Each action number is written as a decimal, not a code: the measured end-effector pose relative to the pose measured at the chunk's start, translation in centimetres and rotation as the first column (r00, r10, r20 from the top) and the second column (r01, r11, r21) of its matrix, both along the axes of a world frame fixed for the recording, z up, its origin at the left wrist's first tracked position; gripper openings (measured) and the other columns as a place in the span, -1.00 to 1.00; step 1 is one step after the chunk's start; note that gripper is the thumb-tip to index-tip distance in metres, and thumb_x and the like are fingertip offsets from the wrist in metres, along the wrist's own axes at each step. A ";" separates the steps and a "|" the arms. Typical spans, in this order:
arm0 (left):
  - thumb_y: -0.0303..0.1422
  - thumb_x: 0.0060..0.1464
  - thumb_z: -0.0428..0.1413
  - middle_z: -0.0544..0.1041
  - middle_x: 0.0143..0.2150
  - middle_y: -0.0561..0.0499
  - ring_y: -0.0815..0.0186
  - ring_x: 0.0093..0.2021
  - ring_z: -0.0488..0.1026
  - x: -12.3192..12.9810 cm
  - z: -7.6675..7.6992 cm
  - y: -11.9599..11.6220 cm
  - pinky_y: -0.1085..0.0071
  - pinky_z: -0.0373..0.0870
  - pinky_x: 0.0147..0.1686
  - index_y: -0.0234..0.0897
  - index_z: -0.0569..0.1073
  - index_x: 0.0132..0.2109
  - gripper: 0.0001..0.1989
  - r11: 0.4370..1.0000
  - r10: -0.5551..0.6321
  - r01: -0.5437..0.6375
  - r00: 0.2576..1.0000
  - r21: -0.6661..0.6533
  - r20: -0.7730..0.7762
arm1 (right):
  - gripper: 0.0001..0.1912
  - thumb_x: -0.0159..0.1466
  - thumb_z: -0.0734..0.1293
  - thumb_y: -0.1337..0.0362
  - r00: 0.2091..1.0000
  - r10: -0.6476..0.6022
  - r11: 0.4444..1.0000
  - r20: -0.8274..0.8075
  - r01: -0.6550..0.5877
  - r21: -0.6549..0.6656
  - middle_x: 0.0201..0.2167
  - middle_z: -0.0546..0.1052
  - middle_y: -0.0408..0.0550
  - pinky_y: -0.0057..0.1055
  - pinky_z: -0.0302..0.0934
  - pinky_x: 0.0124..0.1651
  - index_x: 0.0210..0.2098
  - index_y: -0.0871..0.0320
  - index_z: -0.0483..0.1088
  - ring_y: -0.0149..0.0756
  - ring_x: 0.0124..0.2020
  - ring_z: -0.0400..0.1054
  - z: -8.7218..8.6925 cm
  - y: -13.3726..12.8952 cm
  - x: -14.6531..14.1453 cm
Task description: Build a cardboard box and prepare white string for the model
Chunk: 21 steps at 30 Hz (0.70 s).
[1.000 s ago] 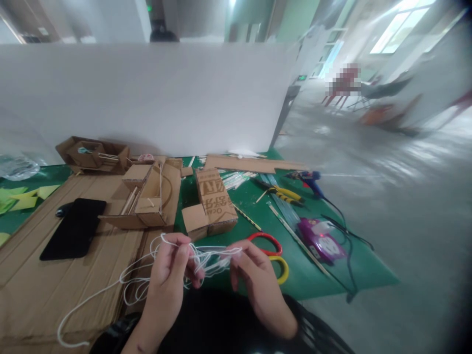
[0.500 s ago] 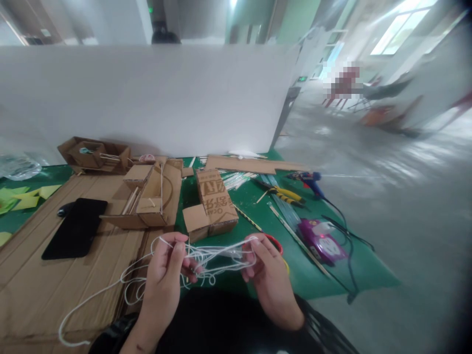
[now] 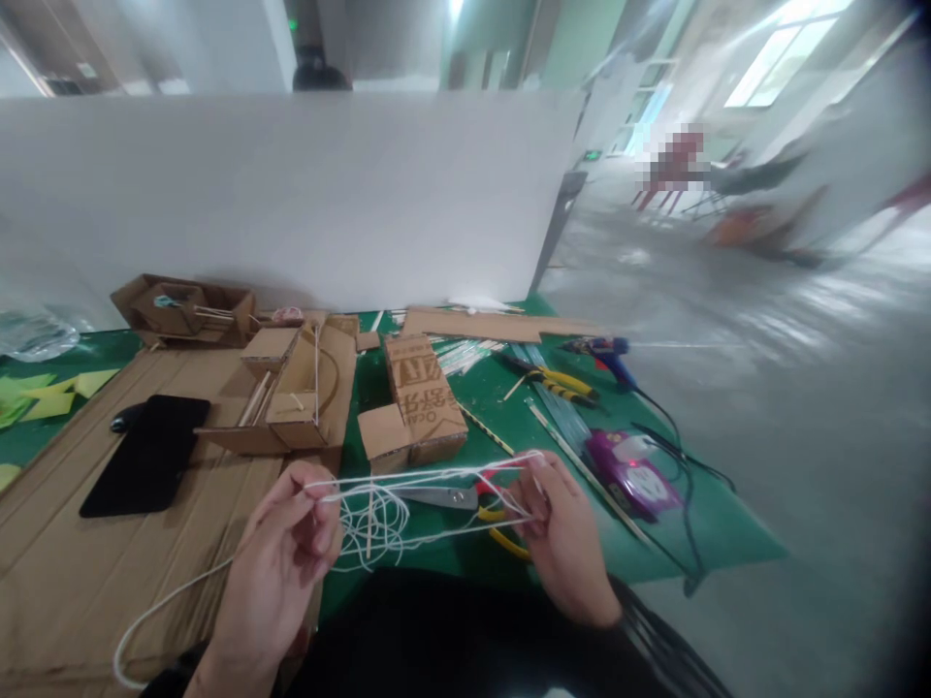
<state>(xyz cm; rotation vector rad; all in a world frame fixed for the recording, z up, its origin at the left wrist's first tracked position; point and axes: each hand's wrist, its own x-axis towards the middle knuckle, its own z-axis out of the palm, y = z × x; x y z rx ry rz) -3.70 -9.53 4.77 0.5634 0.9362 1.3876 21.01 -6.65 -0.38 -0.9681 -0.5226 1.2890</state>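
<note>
White string (image 3: 429,476) runs in several strands between my two hands, stretched above the table's near edge. My left hand (image 3: 287,543) is closed, pinching the strands between thumb and fingers. On the other side my right hand (image 3: 563,533) is closed too, with loops caught around its fingers. A loose tangle of the same string hangs or lies just right of my left hand, and one tail trails left over the cardboard. Scissors (image 3: 447,496) with red handles lie beneath the strands, beside a yellow-handled tool (image 3: 505,543) partly hidden by my right hand.
Beyond my hands stands a cardboard box (image 3: 426,397). Cardboard constructions (image 3: 298,388) and a black tablet-like slab (image 3: 145,456) are on the left. Right are yellow-black pliers (image 3: 560,383), a blue glue gun (image 3: 611,357) and a purple power strip (image 3: 632,475) with cables. A white partition (image 3: 291,194) rises behind.
My hands have moved apart, the left one leftward and the right one rightward. The bunched string between them is now drawn into longer, straighter strands, and the scissors below show more.
</note>
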 end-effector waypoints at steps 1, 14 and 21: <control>-0.38 0.03 0.26 0.34 -0.49 0.14 0.49 -0.58 0.27 -0.3 0.2 0.0 0.63 0.27 -0.66 -0.25 0.42 -0.38 -0.85 1.000 -0.024 0.023 0.998 0.017 0.057 | -0.70 0.25 0.43 0.11 1.000 -0.003 1.000 -0.002 0.003 0.000 -0.72 0.04 -0.37 -0.61 -0.04 -0.68 -0.45 0.13 0.31 -0.55 -0.70 -0.13 -0.1 0.0 0.0; -0.53 0.16 0.09 0.39 -0.59 0.16 0.50 -0.72 0.23 -1.9 -0.4 -0.8 0.60 0.38 -0.68 -0.13 0.33 0.27 -0.46 0.977 -0.174 0.131 0.946 0.167 0.272 | -0.73 0.20 0.45 0.07 0.999 0.006 0.999 -0.053 -0.008 -0.045 -0.70 0.06 -0.35 -0.49 0.18 -0.56 -0.41 0.11 0.38 -0.47 -0.64 0.02 -0.1 0.1 -0.1; -0.36 0.09 0.27 0.27 -0.72 0.24 0.47 -0.72 0.19 -1.2 -0.8 -0.7 0.57 0.35 -0.69 -0.12 0.49 0.10 -0.59 0.984 0.022 -0.042 0.993 0.172 0.119 | -0.76 0.26 0.42 0.09 0.997 0.030 0.998 -0.074 -0.034 -0.048 -0.73 0.00 -0.39 -0.56 -0.01 -0.70 -0.34 0.12 0.38 -0.55 -0.74 -0.16 0.2 0.0 0.0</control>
